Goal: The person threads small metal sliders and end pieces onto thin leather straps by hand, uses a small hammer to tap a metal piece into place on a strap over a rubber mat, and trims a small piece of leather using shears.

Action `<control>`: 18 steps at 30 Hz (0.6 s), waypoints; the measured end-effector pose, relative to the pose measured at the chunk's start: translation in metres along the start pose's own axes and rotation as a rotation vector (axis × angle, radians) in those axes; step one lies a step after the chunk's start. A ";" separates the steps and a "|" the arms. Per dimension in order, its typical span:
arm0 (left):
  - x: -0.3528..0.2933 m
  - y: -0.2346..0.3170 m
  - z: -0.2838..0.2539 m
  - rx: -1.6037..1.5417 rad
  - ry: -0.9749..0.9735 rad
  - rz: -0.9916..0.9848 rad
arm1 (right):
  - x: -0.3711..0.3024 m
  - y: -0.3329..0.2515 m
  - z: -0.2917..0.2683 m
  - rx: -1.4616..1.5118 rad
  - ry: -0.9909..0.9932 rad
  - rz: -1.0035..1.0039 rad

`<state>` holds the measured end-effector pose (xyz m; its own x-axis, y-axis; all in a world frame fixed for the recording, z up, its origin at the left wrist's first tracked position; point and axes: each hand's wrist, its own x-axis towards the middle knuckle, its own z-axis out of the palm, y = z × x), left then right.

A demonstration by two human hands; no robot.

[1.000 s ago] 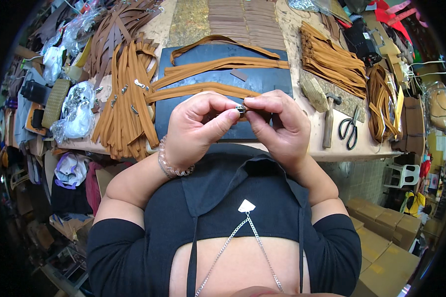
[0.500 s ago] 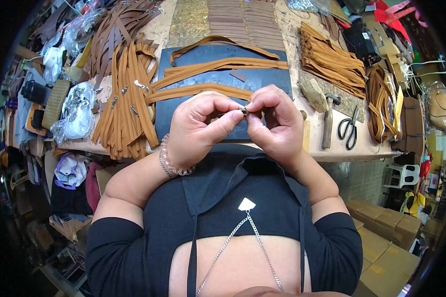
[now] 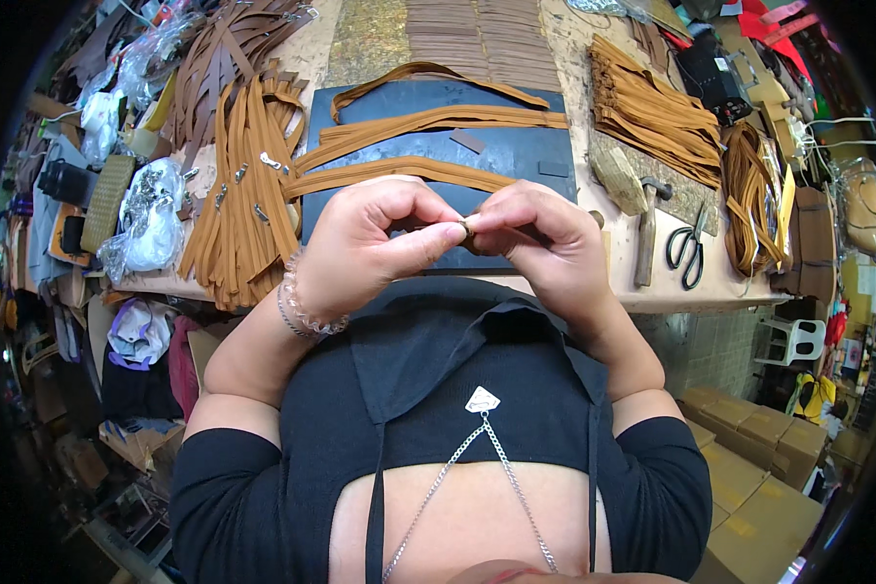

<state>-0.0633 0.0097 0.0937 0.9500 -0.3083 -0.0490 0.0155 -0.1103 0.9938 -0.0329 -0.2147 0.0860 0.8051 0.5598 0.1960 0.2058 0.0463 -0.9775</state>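
Note:
My left hand [image 3: 375, 234] and my right hand [image 3: 545, 234] meet above the near edge of a dark board [image 3: 518, 148]. Thumb and index finger of each are pinched together on one small metal piece [image 3: 466, 231]. The fingertips hide most of it, so its exact kind cannot be made out. Just beyond my hands, brown zipper tapes [image 3: 380, 173] lie across the board. To the left, a thick bundle of brown zipper tapes [image 3: 238, 229] hangs over the table edge, with several silver zipper sliders [image 3: 270, 161] on it.
A hammer [image 3: 647, 238] and black-handled scissors [image 3: 688, 255] lie right of the board. Past them are stacked brown zipper tapes [image 3: 652, 112] and a looped bundle [image 3: 747, 204]. Dark brown strips [image 3: 226, 73] lie at the far left, near a plastic bag [image 3: 151, 229].
My left hand has shifted a little left and turned slightly. Both hands have sunk slightly toward me. The metal piece is now more covered by my fingertips.

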 end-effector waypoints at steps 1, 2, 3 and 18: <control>0.000 0.001 0.000 0.042 0.030 0.048 | 0.000 0.002 0.001 0.085 0.006 0.060; 0.000 0.002 0.000 0.084 0.060 0.096 | -0.001 0.003 0.003 0.084 0.009 0.060; 0.001 -0.001 0.000 0.085 0.058 0.097 | -0.002 0.004 0.007 0.168 0.040 0.107; -0.002 -0.007 0.008 -0.022 0.097 0.215 | -0.005 0.008 0.011 -0.089 0.195 -0.094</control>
<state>-0.0682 0.0034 0.0857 0.9578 -0.2297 0.1727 -0.1846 -0.0314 0.9823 -0.0417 -0.2078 0.0761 0.8708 0.3852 0.3056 0.3263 0.0124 -0.9452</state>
